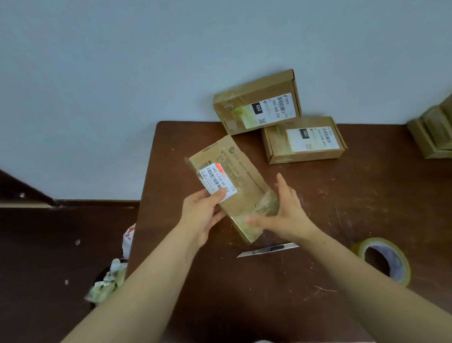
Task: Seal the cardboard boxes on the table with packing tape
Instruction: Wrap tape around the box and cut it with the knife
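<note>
A flat cardboard box [244, 180] with a white and red label is held tilted above the brown table [337, 215]. My left hand [206, 216] grips its near left edge, thumb on the label. My right hand [286, 212] cups the box's near right end, where clear tape wraps the corner, with fingers nearly straight along its side. A roll of yellowish packing tape [384, 259] lies on the table to the right. A utility knife [267, 250] lies on the table just under the box.
Two labelled cardboard boxes [258, 102] [303, 140] sit at the table's far edge against the wall. A stack of more boxes [450, 123] is at the far right. A bin with crumpled tape scraps [108, 283] stands on the floor to the left.
</note>
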`<state>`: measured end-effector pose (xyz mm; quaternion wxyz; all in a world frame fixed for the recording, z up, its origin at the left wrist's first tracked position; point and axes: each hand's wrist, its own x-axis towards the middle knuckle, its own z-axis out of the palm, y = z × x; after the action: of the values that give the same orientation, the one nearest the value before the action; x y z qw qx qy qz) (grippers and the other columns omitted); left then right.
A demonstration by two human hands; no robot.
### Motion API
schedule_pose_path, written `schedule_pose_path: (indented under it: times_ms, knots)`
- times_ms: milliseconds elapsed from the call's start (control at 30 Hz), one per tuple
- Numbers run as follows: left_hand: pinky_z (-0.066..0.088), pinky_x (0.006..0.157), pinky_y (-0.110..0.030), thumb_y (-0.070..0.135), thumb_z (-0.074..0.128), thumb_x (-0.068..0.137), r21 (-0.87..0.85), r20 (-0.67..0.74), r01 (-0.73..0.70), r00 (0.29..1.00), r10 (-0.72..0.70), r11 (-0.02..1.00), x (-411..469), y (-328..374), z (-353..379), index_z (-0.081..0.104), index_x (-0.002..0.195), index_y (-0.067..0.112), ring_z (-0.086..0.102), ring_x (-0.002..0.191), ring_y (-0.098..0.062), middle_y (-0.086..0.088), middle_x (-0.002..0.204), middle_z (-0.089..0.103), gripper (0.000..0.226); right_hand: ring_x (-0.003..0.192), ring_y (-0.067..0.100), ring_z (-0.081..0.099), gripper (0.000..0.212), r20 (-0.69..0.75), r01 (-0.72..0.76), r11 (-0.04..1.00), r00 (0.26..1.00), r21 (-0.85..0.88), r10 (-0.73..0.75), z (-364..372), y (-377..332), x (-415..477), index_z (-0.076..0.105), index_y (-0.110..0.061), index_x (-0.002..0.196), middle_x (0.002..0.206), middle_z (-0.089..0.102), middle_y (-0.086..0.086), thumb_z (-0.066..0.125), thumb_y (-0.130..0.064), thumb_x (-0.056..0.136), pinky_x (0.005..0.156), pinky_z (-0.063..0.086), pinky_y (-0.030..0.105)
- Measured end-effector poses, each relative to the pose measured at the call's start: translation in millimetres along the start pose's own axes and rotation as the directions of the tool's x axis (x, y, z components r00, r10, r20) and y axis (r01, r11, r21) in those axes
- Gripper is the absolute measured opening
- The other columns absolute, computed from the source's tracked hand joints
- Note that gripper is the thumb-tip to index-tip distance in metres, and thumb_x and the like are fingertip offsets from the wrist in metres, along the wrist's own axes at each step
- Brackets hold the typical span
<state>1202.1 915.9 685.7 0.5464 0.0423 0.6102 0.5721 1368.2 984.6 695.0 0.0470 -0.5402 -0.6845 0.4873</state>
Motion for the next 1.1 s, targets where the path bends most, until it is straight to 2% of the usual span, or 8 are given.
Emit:
schedule_pose_path:
  times_ms: [133,200,300,567,733,833,967,1100]
  knots:
    - [0.059,0.067,-0.028,0.005,0.060,0.092,-0.080,-0.028,-0.006,1.000,0.004,0.997,-5,9,-9,0.065,0.099,0.009,0.072,0.084,-0.015,-0.003,0.091,0.075,0.010,0.126,0.017,0.048,0.059,0.056,-0.117,0.859,0.993,0.498,0.102,-13,2,1,0.035,-0.022,0.146,0.142,0.046,0.002,0.057,-0.029,0.092,0.099,0.041,0.032]
    - [0.058,0.067,-0.029,0.005,0.059,0.092,-0.106,-0.029,-0.022,0.999,0.019,0.994,-7,10,-8,0.064,0.102,0.008,0.072,0.085,-0.016,-0.005,0.093,0.075,0.012,0.103,0.018,0.065,0.041,0.132,-0.112,0.804,0.990,0.584,0.041,-16,4,2,0.051,-0.014,0.134,0.119,0.064,0.005,0.057,-0.015,0.093,0.078,0.053,0.027]
    - [0.058,0.066,-0.029,0.005,0.057,0.093,-0.152,-0.033,-0.019,0.999,0.014,0.988,-9,8,-6,0.062,0.108,0.006,0.071,0.088,-0.018,-0.007,0.098,0.074,0.016,0.094,0.019,0.070,0.034,0.086,-0.008,0.777,0.995,0.630,-0.060,-20,10,2,0.059,-0.012,0.122,0.109,0.068,0.008,0.060,-0.001,0.090,0.072,0.058,0.029]
    - [0.046,0.092,-0.037,0.026,0.059,0.091,-0.133,-0.173,-0.005,0.985,-0.018,0.991,-16,9,-1,0.058,0.108,0.017,0.055,0.110,-0.023,-0.010,0.111,0.062,0.020,0.100,0.011,0.061,0.048,-0.107,0.294,0.905,0.956,0.307,-0.275,-20,14,2,0.057,-0.035,0.107,0.106,0.062,-0.010,0.065,0.006,0.082,0.082,0.057,0.033]
    - [0.040,0.101,-0.049,0.024,0.062,0.085,-0.091,-0.249,-0.210,0.951,0.182,0.974,-16,9,-4,0.007,0.151,0.034,0.048,0.116,-0.017,-0.002,0.140,0.041,0.087,0.091,-0.002,0.057,0.058,-0.147,0.346,0.931,0.933,0.113,-0.329,-19,18,5,0.053,-0.046,0.094,0.106,0.059,-0.014,0.059,0.010,0.080,0.068,0.047,0.008]
    - [0.036,0.105,-0.047,0.021,0.062,0.083,0.014,-0.223,-0.239,0.946,0.236,0.971,-17,9,-2,0.014,0.150,0.035,0.050,0.112,-0.014,-0.001,0.144,0.036,0.084,0.089,-0.007,0.055,0.059,-0.121,0.321,0.944,0.943,0.075,-0.311,-14,25,8,0.051,-0.046,0.096,0.110,0.058,-0.011,0.056,0.011,0.082,0.063,0.045,0.005]
    - [0.030,0.108,-0.030,0.028,0.075,0.080,0.411,-0.216,-0.199,0.927,0.307,0.890,-16,-2,-10,0.029,0.148,0.020,0.038,0.127,-0.015,-0.001,0.149,0.026,0.082,0.092,0.004,0.057,0.056,-0.079,0.277,0.961,0.958,0.019,-0.275,-10,30,12,0.051,-0.041,0.100,0.116,0.058,-0.006,0.054,0.012,0.082,0.064,0.045,0.009]
    - [0.032,0.101,-0.024,0.029,0.078,0.078,0.464,-0.206,-0.211,0.919,0.337,0.860,-13,-9,-14,0.028,0.147,0.017,0.041,0.128,-0.017,-0.004,0.145,0.036,0.087,0.103,0.016,0.056,0.049,-0.038,0.255,0.966,0.966,-0.041,-0.256,-8,26,15,0.051,-0.031,0.109,0.123,0.054,-0.002,0.053,0.009,0.081,0.078,0.049,0.025]
